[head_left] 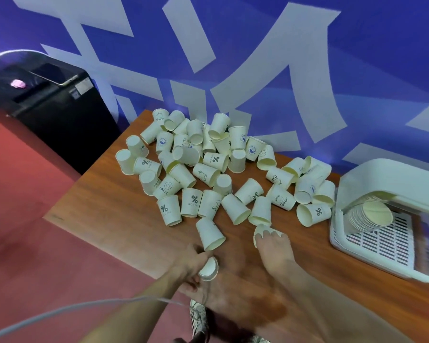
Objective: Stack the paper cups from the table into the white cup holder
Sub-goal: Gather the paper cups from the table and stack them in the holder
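Several white paper cups (208, 159) lie scattered, many on their sides, across the brown wooden table (114, 224). My left hand (192, 267) grips a small stack of cups (209, 268) near the table's front edge, just below a tipped cup (209, 233). My right hand (273, 246) reaches forward, its fingers curled over a cup (260, 230) lying on the table. The white cup holder (391, 219) stands at the right, with a nested stack of cups (372, 215) lying in it, bottoms facing out.
A black cabinet (50, 105) stands at the far left on the red floor (22, 219). A blue wall with white shapes (258, 58) rises behind the table. A grey cable (67, 311) crosses the lower left. A patterned shoe (198, 318) shows under the table edge.
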{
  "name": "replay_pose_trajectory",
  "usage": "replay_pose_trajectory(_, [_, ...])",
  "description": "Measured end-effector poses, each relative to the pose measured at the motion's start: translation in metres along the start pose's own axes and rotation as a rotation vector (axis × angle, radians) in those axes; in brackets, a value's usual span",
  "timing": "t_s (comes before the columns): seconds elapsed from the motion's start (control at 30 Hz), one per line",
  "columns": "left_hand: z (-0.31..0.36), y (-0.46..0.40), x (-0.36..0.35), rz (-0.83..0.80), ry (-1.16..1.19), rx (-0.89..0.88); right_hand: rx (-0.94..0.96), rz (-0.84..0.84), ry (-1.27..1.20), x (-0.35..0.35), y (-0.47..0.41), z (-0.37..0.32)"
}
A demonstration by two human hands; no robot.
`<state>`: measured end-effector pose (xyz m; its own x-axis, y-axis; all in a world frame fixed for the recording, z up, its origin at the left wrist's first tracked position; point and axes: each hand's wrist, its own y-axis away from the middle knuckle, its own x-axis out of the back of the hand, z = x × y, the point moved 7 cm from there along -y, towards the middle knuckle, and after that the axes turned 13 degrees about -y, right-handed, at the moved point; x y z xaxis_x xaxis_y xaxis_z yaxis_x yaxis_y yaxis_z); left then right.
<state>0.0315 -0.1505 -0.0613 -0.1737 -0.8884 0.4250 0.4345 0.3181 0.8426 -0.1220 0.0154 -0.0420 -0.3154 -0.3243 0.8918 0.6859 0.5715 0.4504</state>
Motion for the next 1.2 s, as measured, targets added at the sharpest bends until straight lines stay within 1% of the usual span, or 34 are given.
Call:
replay_pose_trajectory(0.1, [-0.001,-0.001,-0.003,-0.054,-0.003,-0.008,-0.011,0.019,-0.032,0.003,0.004,0.005])
replay_pose_trajectory(0.27, [-0.003,0.003,-0.016,-0.227,-0.013,-0.032,-0.028,0.061,-0.102,0.014,0.012,0.012])
replay_pose_trajectory(0.47, [0.02,0.009,-0.021,-0.363,0.035,-0.296,-0.056,0.129,-0.134,0.03,0.014,0.02])
replay_pose_trajectory(0.57, [0.035,0.011,-0.018,-0.381,-0.004,-0.396,-0.076,0.141,-0.143,0.034,0.019,0.023])
replay_pose_trajectory(0.7, [0.059,0.013,-0.017,-0.358,-0.078,-0.493,-0.098,0.134,-0.153,0.029,0.032,0.024])
replay_pose_trajectory(0.8, [0.074,0.007,-0.02,-0.305,-0.127,-0.565,-0.127,0.125,-0.183,0.025,0.045,0.026])
replay_pose_trajectory(1.0, [0.115,0.001,-0.029,-0.116,-0.22,-0.736,-0.242,0.109,-0.257,0.017,0.08,0.052])
replay_pose_trajectory(1.13, [0.151,0.013,-0.04,-0.026,-0.214,-0.802,-0.321,0.149,-0.304,0.015,0.099,0.084])
replay_pose_trajectory(1.2, [0.168,0.022,-0.046,0.053,-0.25,-0.838,-0.34,0.175,-0.325,0.015,0.108,0.099])
